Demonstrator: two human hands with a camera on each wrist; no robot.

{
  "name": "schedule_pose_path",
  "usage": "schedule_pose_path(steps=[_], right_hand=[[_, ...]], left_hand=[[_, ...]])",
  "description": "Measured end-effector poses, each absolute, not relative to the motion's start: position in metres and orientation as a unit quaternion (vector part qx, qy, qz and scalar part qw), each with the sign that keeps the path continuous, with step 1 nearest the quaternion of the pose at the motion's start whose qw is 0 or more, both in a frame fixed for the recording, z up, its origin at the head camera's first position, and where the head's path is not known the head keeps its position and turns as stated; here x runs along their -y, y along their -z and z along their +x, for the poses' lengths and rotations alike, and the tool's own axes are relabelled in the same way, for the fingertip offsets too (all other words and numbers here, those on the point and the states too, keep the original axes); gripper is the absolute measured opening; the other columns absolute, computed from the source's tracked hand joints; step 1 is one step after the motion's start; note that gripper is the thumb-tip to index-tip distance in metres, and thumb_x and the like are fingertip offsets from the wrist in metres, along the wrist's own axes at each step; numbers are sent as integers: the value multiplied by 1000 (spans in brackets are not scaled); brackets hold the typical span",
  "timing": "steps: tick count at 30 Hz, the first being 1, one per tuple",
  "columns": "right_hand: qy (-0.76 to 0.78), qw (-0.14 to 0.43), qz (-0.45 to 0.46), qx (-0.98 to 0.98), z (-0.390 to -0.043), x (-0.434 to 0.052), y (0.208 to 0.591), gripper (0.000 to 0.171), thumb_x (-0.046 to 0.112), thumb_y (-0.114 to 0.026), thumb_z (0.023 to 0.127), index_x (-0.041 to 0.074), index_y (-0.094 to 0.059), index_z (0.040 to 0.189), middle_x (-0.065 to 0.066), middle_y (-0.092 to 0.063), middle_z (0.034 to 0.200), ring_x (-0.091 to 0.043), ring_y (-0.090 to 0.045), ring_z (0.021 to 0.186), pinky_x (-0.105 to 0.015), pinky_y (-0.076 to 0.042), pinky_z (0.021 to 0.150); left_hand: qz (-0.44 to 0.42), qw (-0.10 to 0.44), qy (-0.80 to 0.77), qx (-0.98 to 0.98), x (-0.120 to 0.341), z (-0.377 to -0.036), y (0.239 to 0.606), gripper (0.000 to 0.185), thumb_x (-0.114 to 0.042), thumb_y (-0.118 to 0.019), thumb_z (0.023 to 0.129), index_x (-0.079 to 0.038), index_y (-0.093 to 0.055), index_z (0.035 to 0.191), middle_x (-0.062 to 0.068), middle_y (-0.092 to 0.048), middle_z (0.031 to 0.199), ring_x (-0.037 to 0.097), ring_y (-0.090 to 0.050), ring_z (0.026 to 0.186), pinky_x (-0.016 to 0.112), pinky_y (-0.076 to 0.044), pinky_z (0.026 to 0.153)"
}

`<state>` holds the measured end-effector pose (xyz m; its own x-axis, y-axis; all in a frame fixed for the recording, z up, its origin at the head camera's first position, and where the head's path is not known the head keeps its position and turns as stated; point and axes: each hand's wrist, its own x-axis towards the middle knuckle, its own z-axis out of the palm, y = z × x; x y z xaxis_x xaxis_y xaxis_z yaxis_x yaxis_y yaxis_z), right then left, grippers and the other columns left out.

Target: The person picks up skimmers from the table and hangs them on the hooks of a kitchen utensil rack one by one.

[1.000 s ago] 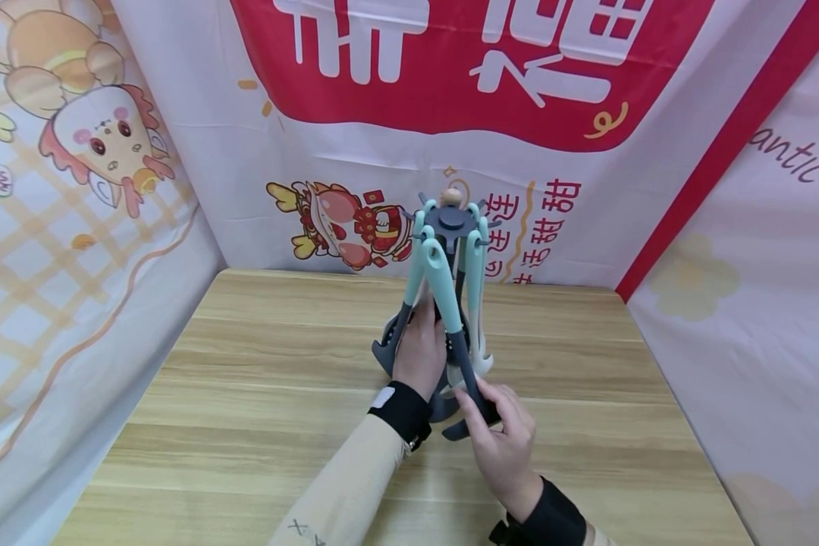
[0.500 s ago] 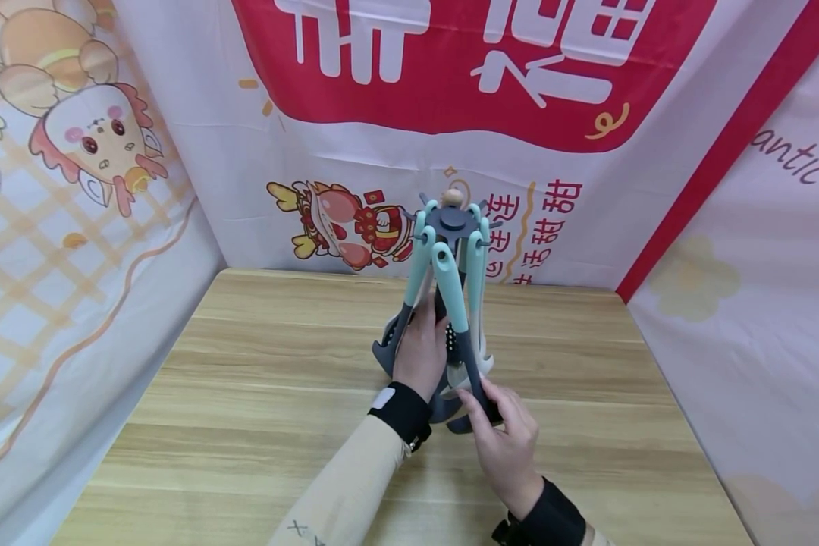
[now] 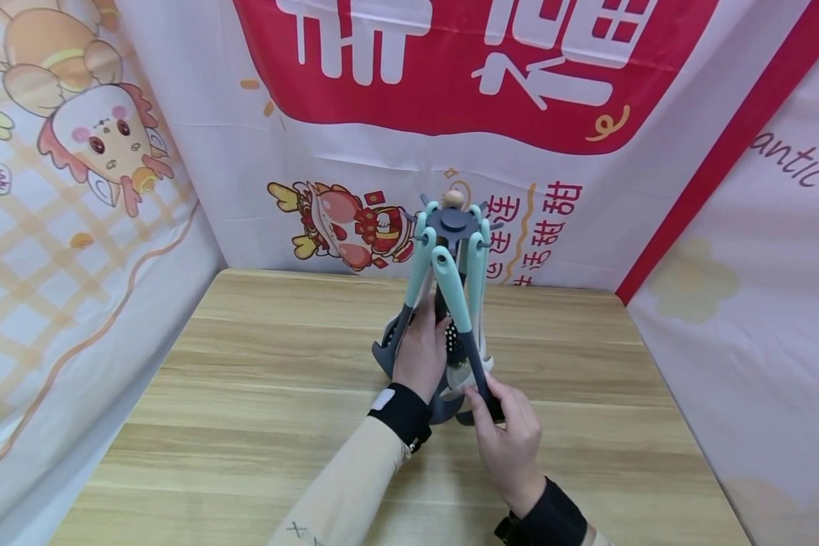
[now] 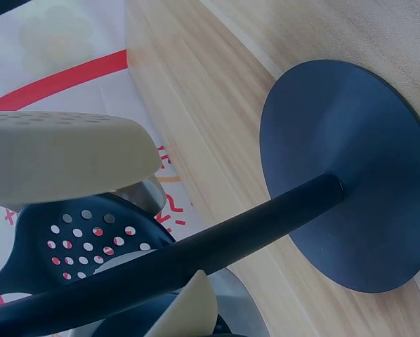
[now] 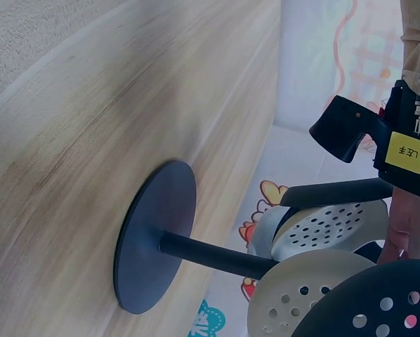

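Observation:
A dark utensil stand (image 3: pixel 453 220) has a hooked top and a round base (image 4: pixel 357 232). Several kitchen utensils with teal handles hang around its pole (image 4: pixel 266 219). My left hand (image 3: pixel 420 353) reaches in among them and grips the pole; most of its fingers are hidden by utensils. Outside the ring, my right hand (image 3: pixel 512 440) pinches the lower stem of a dark skimmer (image 3: pixel 459 303), whose handle end is beside the front hooks. Its perforated head (image 5: pixel 378 319) shows close up in the right wrist view. Whether the handle touches a hook I cannot tell.
The stand is on a wood-grain table (image 3: pixel 246 425), towards its back edge. A cream slotted utensil (image 4: pixel 62 158) and other heads crowd around the pole. Printed cloth (image 3: pixel 355 144) hangs behind and on both sides.
My right hand has shifted slightly right and up. The skimmer has turned, with its handle end and head moved to the right. My left hand stays in place.

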<state>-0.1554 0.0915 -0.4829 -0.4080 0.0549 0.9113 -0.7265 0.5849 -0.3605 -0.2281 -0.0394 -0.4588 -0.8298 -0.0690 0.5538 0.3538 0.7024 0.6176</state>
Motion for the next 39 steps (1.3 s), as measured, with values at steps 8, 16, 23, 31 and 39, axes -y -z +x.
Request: schedule_pose_path(steps=[8, 16, 23, 31, 39], right_hand=[[-402, 489, 228, 740, -157, -93, 484, 36, 28, -67, 95, -8, -71, 100, -15, -71, 78, -25, -66, 65, -26, -54, 59], [-411, 489, 231, 734, -157, -93, 485, 36, 27, -67, 95, -9, -71, 100, -15, -71, 77, -25, -65, 65, -25, -54, 58], [-421, 485, 221, 734, -158, -94, 486, 37, 28, -68, 94, -8, -70, 102, -17, -72, 82, -26, -66, 66, -25, -55, 59], [-429, 460, 207, 749, -156, -95, 483, 29, -1, -81, 77, -6, -70, 103, -15, -73, 84, -24, -67, 68, -21, -56, 64], [-454, 453, 210, 738, -157, -90, 483, 36, -12, -82, 67, -5, -71, 101, -12, -72, 80, -21, -66, 66, -18, -54, 62]], left_hand=[[-86, 291, 375, 876, 40, -228, 460, 38, -11, -55, 101, -4, -44, 136, 16, -64, 126, 29, -62, 120, 43, -51, 101], [-81, 282, 374, 880, 40, -227, 459, 36, -11, -55, 101, -5, -44, 135, 16, -65, 125, 29, -64, 118, 42, -52, 100], [-75, 278, 377, 880, 39, -227, 459, 34, -10, -56, 101, -5, -45, 132, 13, -67, 115, 28, -66, 111, 42, -54, 96], [-75, 283, 379, 878, 38, -227, 458, 34, -10, -57, 100, -6, -45, 132, 13, -66, 116, 28, -66, 113, 43, -54, 97], [-77, 287, 373, 879, 38, -227, 458, 33, -13, -55, 101, -4, -45, 132, 14, -66, 118, 29, -66, 113, 42, -54, 97]])
